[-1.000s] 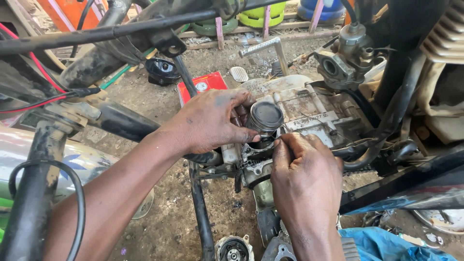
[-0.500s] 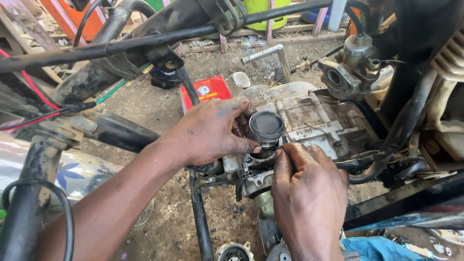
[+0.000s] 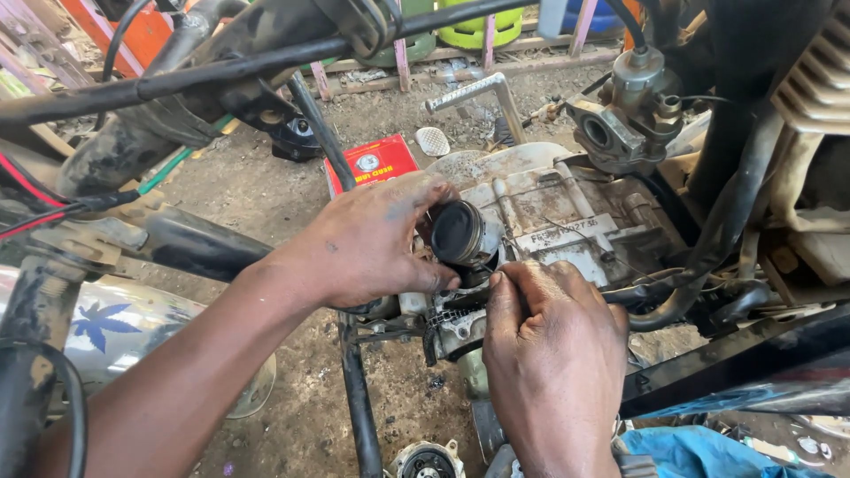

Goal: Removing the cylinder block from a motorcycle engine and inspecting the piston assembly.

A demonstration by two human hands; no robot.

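Left hand (image 3: 376, 243) wrapped around the dark round piston (image 3: 458, 233), thumb below it and fingers over the top and near side, so grasping it firmly against the engine crankcase (image 3: 567, 226). Piston crown turned toward the camera, sitting just at the fingertips of this hand, slightly to the right of the palm. Right hand (image 3: 553, 354) directly below and a little right of the piston, fingers curled tight and pinched together at the base of the piston; clenched on something small there, but impossible to tell what, because hidden by the fingers. Both hands nearly touching, with the piston between thumb of the left and fingertips of the right. Beyond the left hand, on the dirt ground, a red rectangular tin (image 3: 372, 164) lying flat, partly behind a black frame tube (image 3: 323, 133). Up and to the right of the grip, a grey carburetor (image 3: 624, 106) hanging with its round opening facing left. Above the crankcase, a bent silver kick-start lever (image 3: 482, 93). Right of the right hand, black rubber hoses (image 3: 708, 265) curving around the engine. Under the left forearm, a chrome exhaust pipe (image 3: 124, 323) with a blue leaf sticker. Near the right wrist, at the bottom edge, a blue cloth (image 3: 699, 451) on the ground.
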